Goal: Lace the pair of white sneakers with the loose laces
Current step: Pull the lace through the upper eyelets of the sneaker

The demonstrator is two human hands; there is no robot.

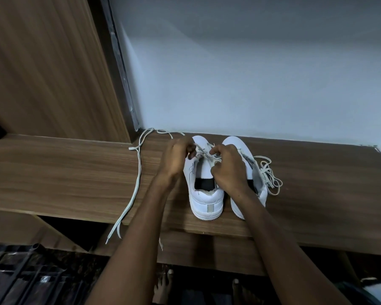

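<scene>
Two white sneakers stand side by side on a wooden shelf (75, 172), heels toward me. Over the left sneaker (205, 194) both hands work at the eyelets. My left hand (177, 157) pinches a strand of the white lace (138, 172), whose long tail runs left across the shelf and hangs over its front edge. My right hand (227, 166) pinches the lace at the tongue. The right sneaker (240, 148) is partly hidden by my right wrist. A second loose lace (271, 175) lies in a tangle by its right side.
A wood-grain cabinet panel (48, 69) rises at the left and a pale wall (251, 73) stands right behind the sneakers. The shelf's front edge is close to the heels. Below it a lower wooden board, a black metal rack (20, 278) and my bare feet show.
</scene>
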